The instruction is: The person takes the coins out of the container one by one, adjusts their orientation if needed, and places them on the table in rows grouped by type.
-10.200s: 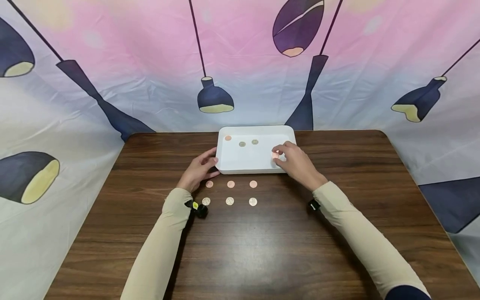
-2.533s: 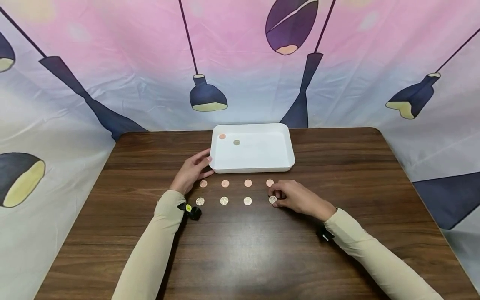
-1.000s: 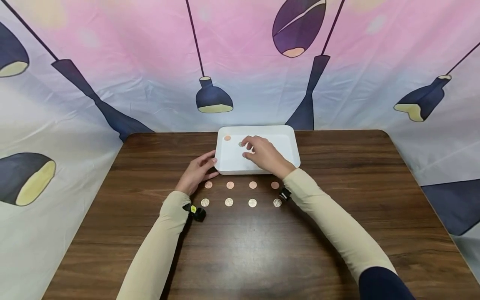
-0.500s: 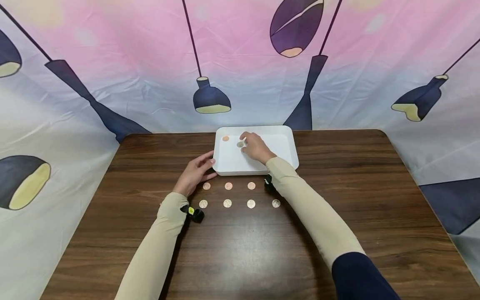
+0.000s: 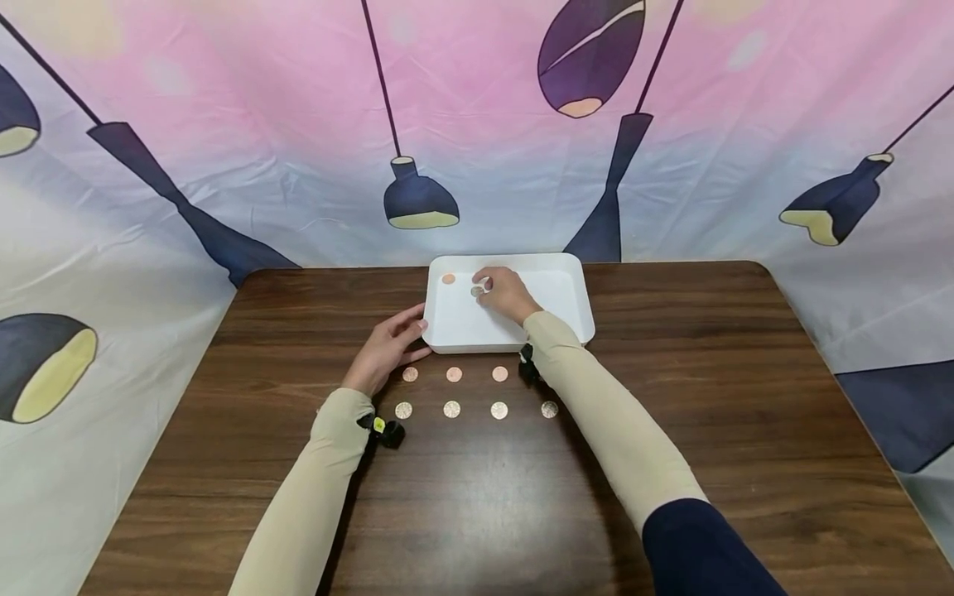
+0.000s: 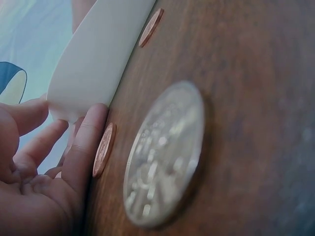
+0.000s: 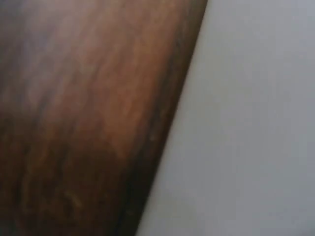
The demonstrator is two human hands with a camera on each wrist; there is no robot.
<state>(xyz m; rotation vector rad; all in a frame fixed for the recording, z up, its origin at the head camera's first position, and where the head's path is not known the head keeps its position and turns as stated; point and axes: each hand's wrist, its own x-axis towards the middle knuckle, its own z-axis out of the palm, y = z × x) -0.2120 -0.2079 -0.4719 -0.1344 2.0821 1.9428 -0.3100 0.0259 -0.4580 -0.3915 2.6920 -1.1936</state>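
Note:
In the head view my right hand [image 5: 507, 294] is inside the white tray [image 5: 514, 341], its thumb and index finger pinching a silver coin [image 5: 476, 291] near the tray floor. A copper coin [image 5: 448, 279] lies in the tray's far left corner. At the tray's left side, my left hand [image 5: 383, 352] holds the near corner, thumb at the rim. The left wrist view shows its fingers against the tray wall [image 6: 93, 54], close to a copper coin [image 6: 104, 150], with a larger-looking silver coin [image 6: 165, 155] nearer the camera. The right wrist view has only tray and table, no fingers.
In front of the tray, copper coins [image 5: 454, 374] form one row and silver coins [image 5: 498, 410] a nearer row on the brown wooden table [image 5: 298, 331]. My right forearm [image 5: 604, 406] crosses over the copper row's right end. A patterned cloth [image 5: 320, 190] hangs behind.
My right hand set a silver coin at the near row's right end, then moved into the tray; its fingers have closed on another silver coin. The left hand has stayed at the tray.

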